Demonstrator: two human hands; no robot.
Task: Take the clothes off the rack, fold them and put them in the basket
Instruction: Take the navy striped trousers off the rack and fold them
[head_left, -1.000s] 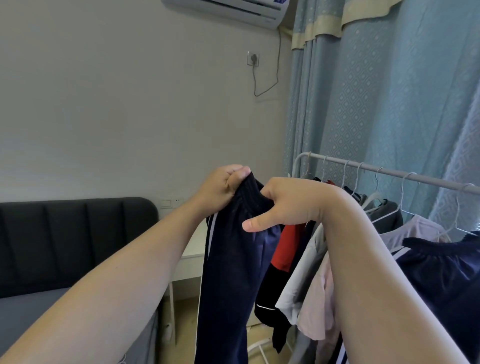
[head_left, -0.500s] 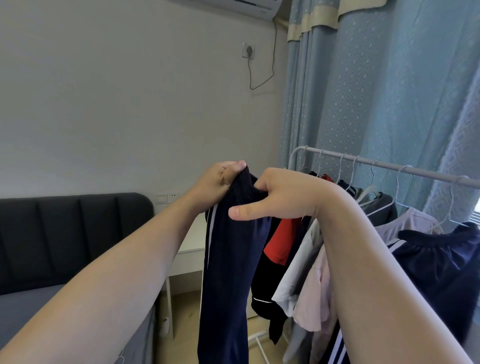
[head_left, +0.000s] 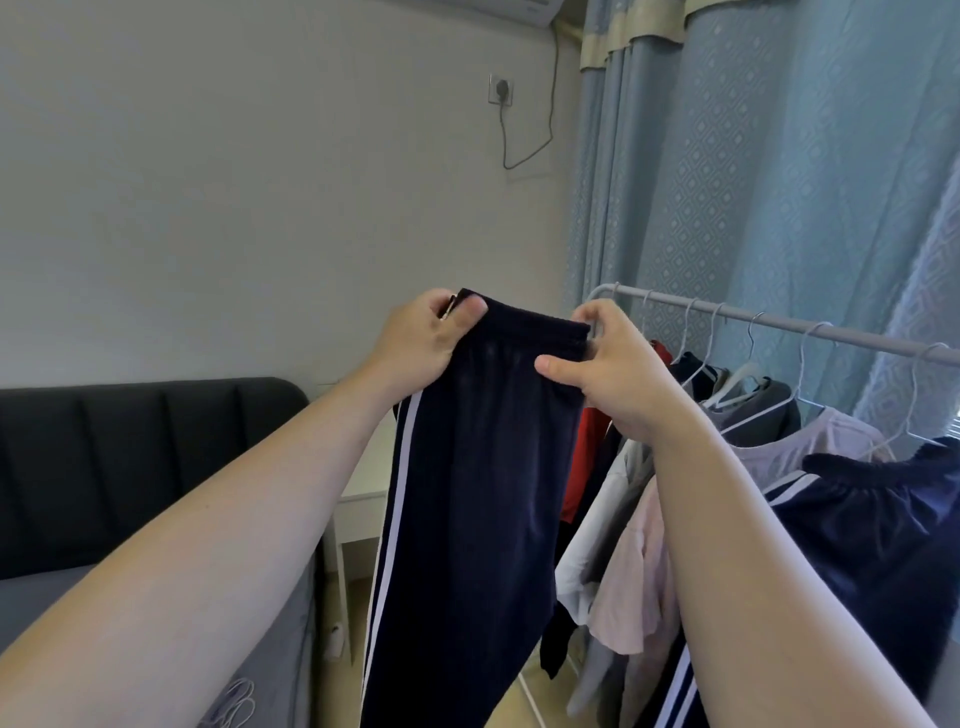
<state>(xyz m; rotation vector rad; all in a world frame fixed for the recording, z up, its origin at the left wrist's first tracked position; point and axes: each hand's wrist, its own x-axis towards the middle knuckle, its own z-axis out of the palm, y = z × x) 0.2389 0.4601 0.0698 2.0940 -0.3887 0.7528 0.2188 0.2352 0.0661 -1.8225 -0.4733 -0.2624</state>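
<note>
Two hands held up navy track pants beside a clothes rack.
The left hand (head_left: 423, 340) and right hand (head_left: 610, 364) each pinched a waistband corner of the navy track pants (head_left: 467, 499); the clothes rack (head_left: 779, 325) stood just right.

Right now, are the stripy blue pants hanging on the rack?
No, the left hand and right hand hold the pants up by the waistband, beside the rack.
</note>
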